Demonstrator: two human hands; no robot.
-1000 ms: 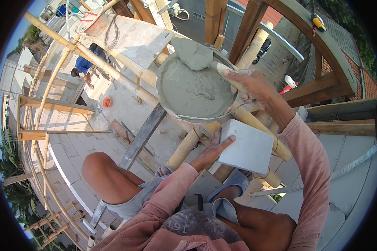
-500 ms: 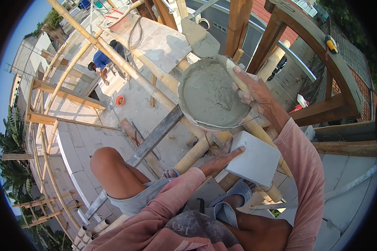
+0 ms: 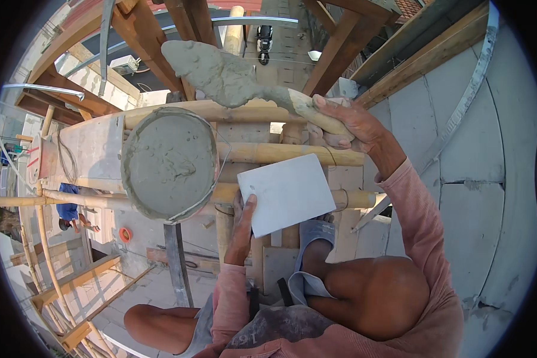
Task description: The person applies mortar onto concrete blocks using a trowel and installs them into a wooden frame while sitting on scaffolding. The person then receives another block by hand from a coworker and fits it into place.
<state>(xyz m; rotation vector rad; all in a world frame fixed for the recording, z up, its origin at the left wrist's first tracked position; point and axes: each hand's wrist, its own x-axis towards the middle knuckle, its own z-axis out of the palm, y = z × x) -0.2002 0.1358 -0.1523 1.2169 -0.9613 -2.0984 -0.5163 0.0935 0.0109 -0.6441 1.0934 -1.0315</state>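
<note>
Trowel [image 3: 253,92] has cleared the bucket [image 3: 200,207]; left hand [image 3: 241,231] seemingly grips block [image 3: 289,194].

black motorbike [image 3: 264,44] down below; co-worker [image 3: 68,203] in blue, bent over near small orange-red bucket [image 3: 125,234].

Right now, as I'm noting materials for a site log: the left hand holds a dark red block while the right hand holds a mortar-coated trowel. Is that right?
Not quite: the block is pale grey-white, not dark red, as the head view shows. The left hand does hold it, and the right hand holds a mortar-coated trowel.
</note>
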